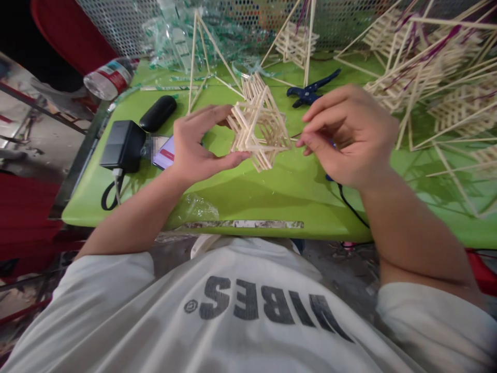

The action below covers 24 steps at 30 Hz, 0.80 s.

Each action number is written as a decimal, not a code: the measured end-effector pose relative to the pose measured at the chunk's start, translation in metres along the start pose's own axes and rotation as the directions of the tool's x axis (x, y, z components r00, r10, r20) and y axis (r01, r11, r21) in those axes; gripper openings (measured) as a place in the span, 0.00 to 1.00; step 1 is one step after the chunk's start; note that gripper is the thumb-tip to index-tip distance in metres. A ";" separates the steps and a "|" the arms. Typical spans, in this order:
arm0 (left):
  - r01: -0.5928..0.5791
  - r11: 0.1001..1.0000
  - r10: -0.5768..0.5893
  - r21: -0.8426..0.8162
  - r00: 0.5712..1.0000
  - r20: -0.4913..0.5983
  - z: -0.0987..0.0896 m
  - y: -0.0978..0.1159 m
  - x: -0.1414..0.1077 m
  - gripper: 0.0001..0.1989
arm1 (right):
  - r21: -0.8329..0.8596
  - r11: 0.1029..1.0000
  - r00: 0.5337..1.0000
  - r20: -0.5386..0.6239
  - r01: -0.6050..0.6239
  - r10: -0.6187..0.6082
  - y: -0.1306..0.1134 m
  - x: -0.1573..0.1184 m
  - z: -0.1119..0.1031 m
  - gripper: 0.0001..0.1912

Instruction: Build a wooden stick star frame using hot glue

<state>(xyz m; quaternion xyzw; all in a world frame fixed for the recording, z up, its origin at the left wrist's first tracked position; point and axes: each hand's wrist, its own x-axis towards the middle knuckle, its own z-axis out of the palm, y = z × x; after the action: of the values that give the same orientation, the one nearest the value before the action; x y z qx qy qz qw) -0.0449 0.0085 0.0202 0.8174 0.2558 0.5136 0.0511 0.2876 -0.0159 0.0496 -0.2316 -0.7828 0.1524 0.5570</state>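
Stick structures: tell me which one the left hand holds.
The stick structure between the left hand and right hand, in the left's grip; the others sit farther back or rightward on the green table.

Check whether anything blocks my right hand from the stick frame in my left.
Nothing visible does: the right hand is just beside the stick frame with a small gap, and the pliers lie farther back.
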 end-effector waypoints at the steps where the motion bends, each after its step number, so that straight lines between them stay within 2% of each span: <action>1: -0.013 1.000 0.013 -0.008 1.000 -0.013 0.001 0.001 0.000 0.43 | -0.004 1.000 0.999 -0.046 -0.004 0.004 -0.001 -0.001 0.003 0.11; 3: -0.049 0.998 0.047 -0.035 0.997 -0.053 0.004 0.002 0.000 0.41 | -0.053 0.998 0.994 -0.108 -0.024 0.018 -0.003 -0.003 0.007 0.15; 5: -0.043 0.997 0.040 -0.068 0.998 -0.051 0.006 0.006 -0.001 0.39 | -0.121 0.991 0.992 -0.116 -0.061 0.047 -0.006 -0.003 0.007 0.17; 9: 0.075 0.993 -0.069 -0.086 0.995 0.071 0.006 0.015 -0.004 0.39 | -0.178 0.983 0.999 -0.043 -0.038 0.031 -0.014 -0.004 0.003 0.14; 11: 0.097 0.990 -0.086 -0.101 0.991 0.105 0.007 0.018 -0.006 0.41 | -0.245 0.969 1.000 0.001 -0.015 0.015 -0.018 -0.006 0.002 0.11; 14: 0.114 0.983 -0.094 -0.143 0.986 0.141 0.010 0.017 -0.009 0.44 | -0.342 0.938 0.996 0.043 -0.057 0.076 -0.023 -0.011 0.006 0.12; 18: 0.135 0.982 -0.111 -0.135 0.979 0.172 0.012 0.017 -0.011 0.46 | -0.315 0.943 0.992 0.026 -0.108 0.122 -0.025 -0.015 0.016 0.13; 21: 0.140 0.985 -0.113 -0.099 0.964 0.240 0.009 0.020 -0.009 0.48 | -0.294 0.949 0.992 0.008 -0.115 0.122 -0.023 -0.015 0.020 0.15; 24: 0.113 0.988 -0.078 -0.104 0.953 0.293 0.006 0.022 -0.008 0.49 | -0.320 0.936 0.984 0.044 -0.147 0.170 -0.022 -0.015 0.020 0.13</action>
<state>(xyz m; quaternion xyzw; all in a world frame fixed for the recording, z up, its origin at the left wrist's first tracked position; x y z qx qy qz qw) -0.0343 -0.0130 0.0186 0.8656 0.2537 0.4004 0.1614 0.2683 -0.0425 0.0418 -0.3744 -0.7953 0.0779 0.4704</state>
